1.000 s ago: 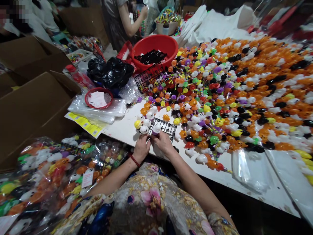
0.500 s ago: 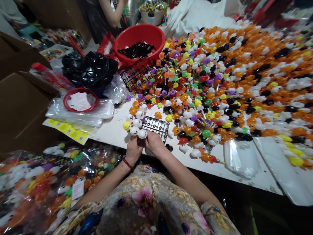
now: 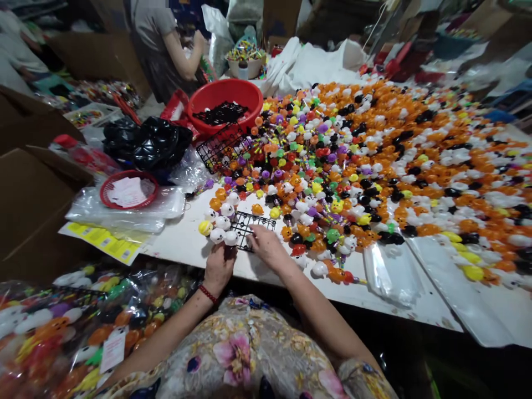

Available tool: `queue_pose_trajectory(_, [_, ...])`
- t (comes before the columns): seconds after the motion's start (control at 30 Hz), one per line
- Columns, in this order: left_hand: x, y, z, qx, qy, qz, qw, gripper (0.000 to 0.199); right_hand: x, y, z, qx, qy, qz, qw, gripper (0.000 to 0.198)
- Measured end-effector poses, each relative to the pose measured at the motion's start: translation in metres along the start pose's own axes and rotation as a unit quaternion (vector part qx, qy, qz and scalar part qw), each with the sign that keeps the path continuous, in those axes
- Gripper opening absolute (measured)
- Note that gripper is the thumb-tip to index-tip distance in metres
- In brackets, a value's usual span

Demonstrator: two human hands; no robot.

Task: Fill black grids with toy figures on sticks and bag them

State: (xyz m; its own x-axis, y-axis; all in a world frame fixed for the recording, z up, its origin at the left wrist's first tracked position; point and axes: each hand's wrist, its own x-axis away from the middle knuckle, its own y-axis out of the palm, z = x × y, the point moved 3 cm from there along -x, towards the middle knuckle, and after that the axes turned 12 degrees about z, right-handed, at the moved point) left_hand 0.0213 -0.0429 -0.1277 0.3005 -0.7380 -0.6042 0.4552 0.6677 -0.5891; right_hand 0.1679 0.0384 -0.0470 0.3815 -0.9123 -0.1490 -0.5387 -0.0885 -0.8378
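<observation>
A black plastic grid rack (image 3: pixel 260 223) lies at the table's front edge, its left part filled with toy heads: white ghost faces (image 3: pixel 223 223), orange ones (image 3: pixel 220 194) and a yellow one (image 3: pixel 205 227). At the near left corner, my left hand (image 3: pixel 219 267) is closed on the rack, just below the front white heads; its fingertips are hidden. My right hand (image 3: pixel 268 247) hovers over the bare right part of the grid, fingers stretched leftward and somewhat apart, with nothing visible in them. Whether those fingers touch the grid is unclear.
Toy-topped sticks (image 3: pixel 332 183) cover the table rightward. Clear plastic bags (image 3: pixel 393 274) lie at the front right. Left are a red basket with papers (image 3: pixel 155 194), black bags (image 3: pixel 160 141) and a red tub (image 3: pixel 260 102) holding black racks. A person (image 3: pixel 166 50) stands behind.
My right hand has drawn back from beside my left hand, moving right over the grid. The left hand stays by the front white heads. The camera view has tilted up.
</observation>
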Motion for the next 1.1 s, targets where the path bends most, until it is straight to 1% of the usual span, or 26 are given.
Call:
queue_pose_trajectory(0.07, [0.000,0.000,0.002,-0.003,0.008,0.009,1.000,0.023,-0.013,-0.018,0.018,0.051,0.044,0.051,0.996,0.021])
queue_pose_trajectory(0.13, [-0.002,0.001,0.003,-0.005,0.015,0.017,1.000,0.025,-0.028,-0.032,0.035,0.120,0.082,0.084,0.986,0.020])
queue_pose_trajectory(0.2, [-0.003,0.001,0.005,-0.006,0.021,0.025,0.999,0.025,-0.042,-0.038,0.047,0.188,0.098,0.093,0.973,0.018])
queue_pose_trajectory(0.3, [-0.005,0.001,0.006,0.004,0.027,0.031,0.999,0.023,-0.055,-0.035,0.056,0.244,0.090,0.087,0.962,0.020])
queue_pose_trajectory(0.4, [-0.006,0.000,0.006,0.012,0.023,0.030,0.999,0.023,-0.059,-0.029,0.058,0.264,0.081,0.091,0.957,0.025])
queue_pose_trajectory(0.57, [-0.006,-0.004,0.007,0.020,0.026,0.032,0.999,0.023,-0.060,-0.022,0.057,0.253,0.078,0.079,0.961,0.027])
queue_pose_trajectory(0.73, [-0.004,-0.003,0.005,0.021,0.029,0.050,0.998,0.022,-0.050,-0.024,0.046,0.246,0.064,0.078,0.964,0.031])
queue_pose_trajectory(0.8, [-0.003,-0.002,0.003,0.016,0.028,0.046,0.998,0.023,-0.045,-0.033,0.042,0.242,0.046,0.092,0.965,0.030])
queue_pose_trajectory(0.87, [-0.003,-0.001,0.001,0.013,0.027,0.041,0.999,0.024,-0.044,-0.049,0.043,0.246,0.042,0.117,0.961,0.028])
queue_pose_trajectory(0.93, [-0.002,-0.001,0.001,0.011,0.026,0.039,0.999,0.025,-0.050,-0.068,0.050,0.263,0.067,0.145,0.952,0.026])
queue_pose_trajectory(1.0, [-0.002,-0.002,0.002,0.007,0.029,0.043,0.999,0.025,-0.061,-0.086,0.062,0.285,0.110,0.165,0.938,0.028])
queue_pose_trajectory(1.1, [-0.003,-0.004,0.004,0.007,0.041,0.056,0.998,0.024,-0.078,-0.098,0.079,0.305,0.154,0.164,0.925,0.027])
